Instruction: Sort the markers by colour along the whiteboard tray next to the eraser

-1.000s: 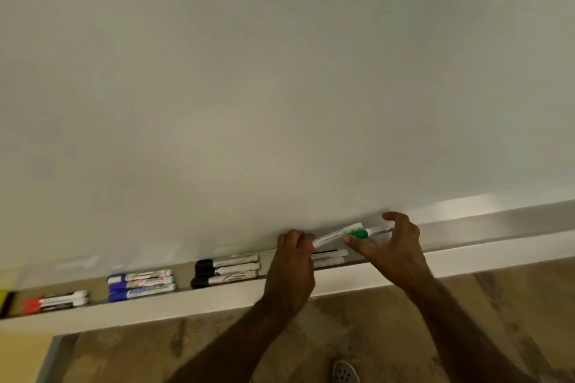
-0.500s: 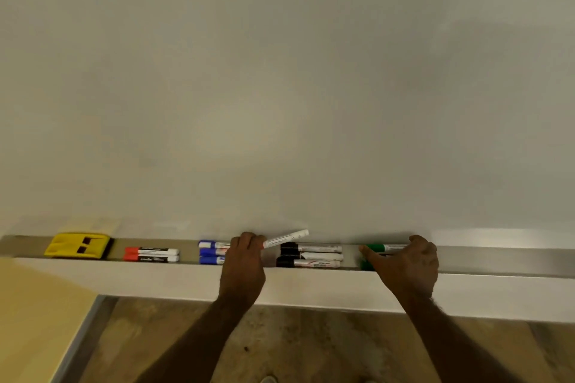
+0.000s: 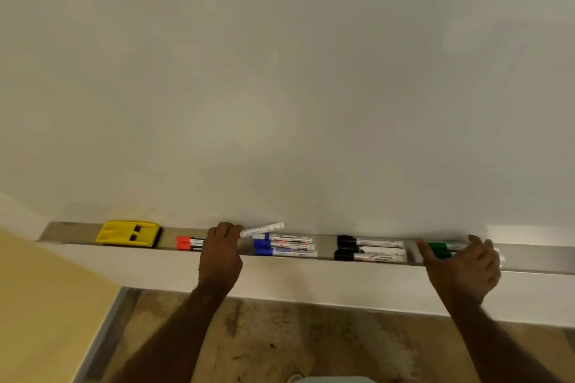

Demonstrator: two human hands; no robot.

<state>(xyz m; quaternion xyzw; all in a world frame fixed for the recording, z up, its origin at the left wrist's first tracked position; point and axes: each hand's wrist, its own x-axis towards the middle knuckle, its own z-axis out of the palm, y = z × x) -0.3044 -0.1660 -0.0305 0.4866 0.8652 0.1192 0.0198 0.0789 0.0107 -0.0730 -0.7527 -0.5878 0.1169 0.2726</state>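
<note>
So the markers are all down in the whiteboard tray (image 3: 529, 256), laid flat and end to end in little colour bunches. Going left to right: two red markers (image 3: 189, 243) sitting right beside the yellow eraser (image 3: 129, 233), then three blue markers (image 3: 284, 245) stacked front to back, a gap, three black markers (image 3: 370, 250) the same way, and then the green markers (image 3: 443, 249) further right, partly hidden so I can't count them for sure.

The left hand (image 3: 221, 253) is closed around one more marker (image 3: 262, 230), white barrel, what looks like a red cap end just poking out by the fingers. It's tilted, far end angled up and to the right, above the tray and over the left end of the blue bunch, not resting on anything. The hand itself is parked between the reds and the blues, covering the right ends of the reds.

The right hand (image 3: 463, 264) is over by the greens, thumb stretched out left, fingers curled over the back of the group. It's blurry there, so I honestly can't tell if it's gripping a green one or just cupped around them.

Behind it all is the plain whiteboard (image 3: 280, 87), wiped clean. Below the tray there's a brownish floor (image 3: 311, 345), and a yellow wall (image 3: 40, 305) off to the left.
</note>
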